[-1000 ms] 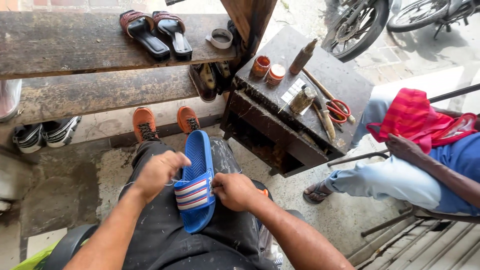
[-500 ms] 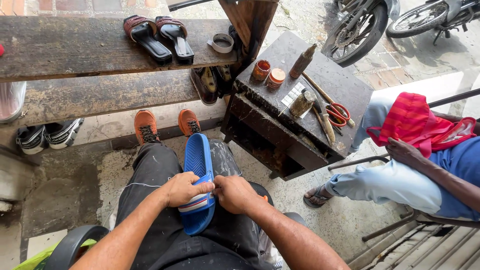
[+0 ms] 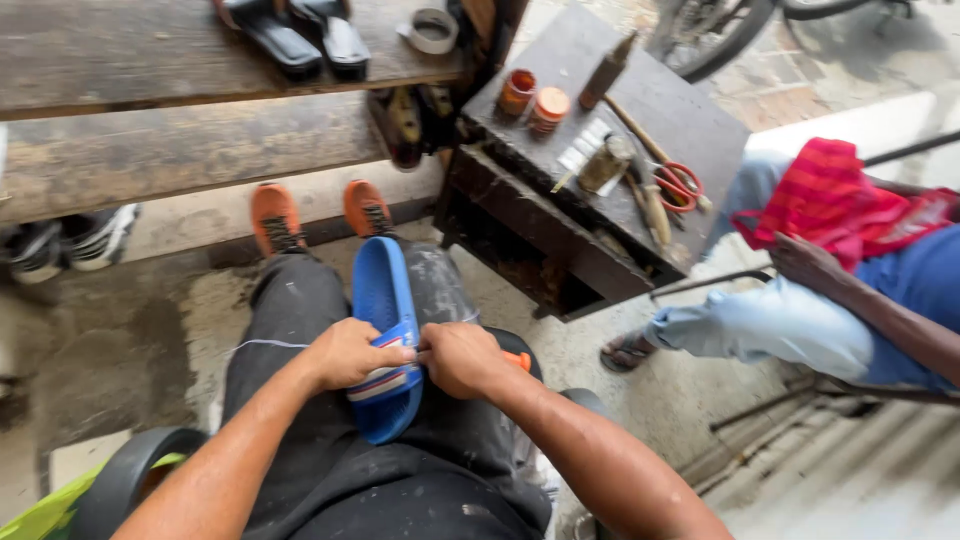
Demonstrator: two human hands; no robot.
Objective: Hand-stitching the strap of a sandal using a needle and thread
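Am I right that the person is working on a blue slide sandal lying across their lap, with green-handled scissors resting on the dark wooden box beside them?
Not quite: the scissors have red handles, not green, as the head view shows. The rest holds: the blue slide sandal lies across the lap under the left hand and right hand, and the scissors rest on the dark wooden box.

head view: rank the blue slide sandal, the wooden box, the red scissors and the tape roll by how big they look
1. wooden box
2. blue slide sandal, though it lies nearer the camera on the lap, which enlarges it
3. and 4. red scissors and tape roll look about alike; the roll sits farther off, so no ranking.
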